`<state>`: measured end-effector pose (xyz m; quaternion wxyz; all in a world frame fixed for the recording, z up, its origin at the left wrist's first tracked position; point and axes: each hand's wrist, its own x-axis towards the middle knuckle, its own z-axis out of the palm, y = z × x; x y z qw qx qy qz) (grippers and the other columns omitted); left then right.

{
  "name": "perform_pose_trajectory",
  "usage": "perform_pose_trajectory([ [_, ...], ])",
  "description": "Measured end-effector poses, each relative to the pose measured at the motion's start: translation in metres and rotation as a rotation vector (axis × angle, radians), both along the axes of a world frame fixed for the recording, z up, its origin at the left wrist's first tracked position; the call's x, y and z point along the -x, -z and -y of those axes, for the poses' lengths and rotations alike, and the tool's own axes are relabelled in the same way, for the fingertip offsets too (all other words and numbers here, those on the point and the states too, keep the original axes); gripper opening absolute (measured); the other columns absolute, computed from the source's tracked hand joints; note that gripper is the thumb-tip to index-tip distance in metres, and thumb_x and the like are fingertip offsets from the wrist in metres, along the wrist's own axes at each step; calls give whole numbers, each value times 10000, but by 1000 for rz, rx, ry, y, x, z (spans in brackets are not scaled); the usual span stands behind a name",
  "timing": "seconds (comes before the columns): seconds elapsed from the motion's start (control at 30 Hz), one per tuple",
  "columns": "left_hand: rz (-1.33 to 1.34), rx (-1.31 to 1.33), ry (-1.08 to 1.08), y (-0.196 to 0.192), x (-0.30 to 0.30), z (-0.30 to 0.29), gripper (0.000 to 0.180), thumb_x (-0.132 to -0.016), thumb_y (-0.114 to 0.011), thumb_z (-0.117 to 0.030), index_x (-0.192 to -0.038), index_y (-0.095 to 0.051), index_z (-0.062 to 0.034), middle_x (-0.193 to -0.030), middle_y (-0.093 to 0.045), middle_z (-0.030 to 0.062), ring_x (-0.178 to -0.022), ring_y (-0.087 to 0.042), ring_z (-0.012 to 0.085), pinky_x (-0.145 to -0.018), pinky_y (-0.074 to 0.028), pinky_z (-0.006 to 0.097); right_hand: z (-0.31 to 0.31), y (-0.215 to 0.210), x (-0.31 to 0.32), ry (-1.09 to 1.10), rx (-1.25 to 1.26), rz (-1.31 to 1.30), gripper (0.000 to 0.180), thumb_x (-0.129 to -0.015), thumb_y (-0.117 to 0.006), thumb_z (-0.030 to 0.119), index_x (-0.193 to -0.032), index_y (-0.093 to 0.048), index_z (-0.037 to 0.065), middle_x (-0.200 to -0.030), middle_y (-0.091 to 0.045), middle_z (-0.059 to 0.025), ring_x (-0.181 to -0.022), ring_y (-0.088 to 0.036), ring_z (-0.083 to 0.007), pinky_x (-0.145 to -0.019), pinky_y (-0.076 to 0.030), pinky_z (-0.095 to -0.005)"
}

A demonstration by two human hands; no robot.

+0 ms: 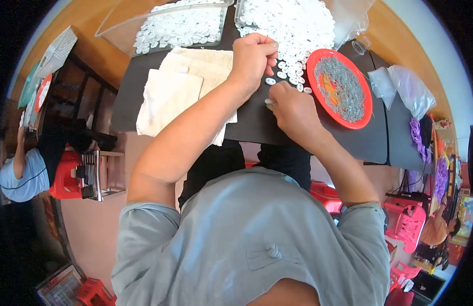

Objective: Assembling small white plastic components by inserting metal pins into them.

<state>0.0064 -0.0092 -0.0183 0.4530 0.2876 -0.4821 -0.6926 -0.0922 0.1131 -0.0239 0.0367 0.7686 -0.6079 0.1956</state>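
Note:
My left hand (253, 57) hovers by the edge of the white pile, thumb and fingers pinched together. What they hold, if anything, is too small to make out. Close beside it, lower and to the right, my right hand (295, 109) is closed, with a small white oval piece (269, 101) showing at its fingertips. Loose white oval pieces (270, 81) with dark marks lie just beyond it on the dark table (257, 120). To the right is a red plate (368, 104) holding a heap of thin, silvery metal bits (343, 84).
Folded cream cloths (167, 97) lie at the left. Behind them stands a clear tray (183, 26) of white pieces, with a big white heap (292, 23) at the far middle. Clear plastic bags (412, 92) lie at the right. Another person (24, 171) sits far left.

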Motion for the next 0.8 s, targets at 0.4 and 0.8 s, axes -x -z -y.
perform_pose_trajectory([
  [0.4, -417, -319, 53, -1, -11, 15, 91, -858, -585, -58, -865, -562, 30, -761, -590, 124, -658, -582, 212, -593, -491, 335, 49, -29, -21, -102, -26, 926, 139, -836, -657, 18, -975, -645, 23, -758, -620, 0, -662, -568, -79, -561, -416, -215],
  [0.8, -388, -345, 58, -3, -10, 12, 181, -873, -571, -172, -867, -535, 5, -829, -563, 127, -780, -602, 255, -650, -526, 383, 36, -31, -31, 107, -272, 1287, 122, -886, -644, 96, -976, -645, 14, -730, -602, 4, -628, -531, -64, -559, -388, -195],
])
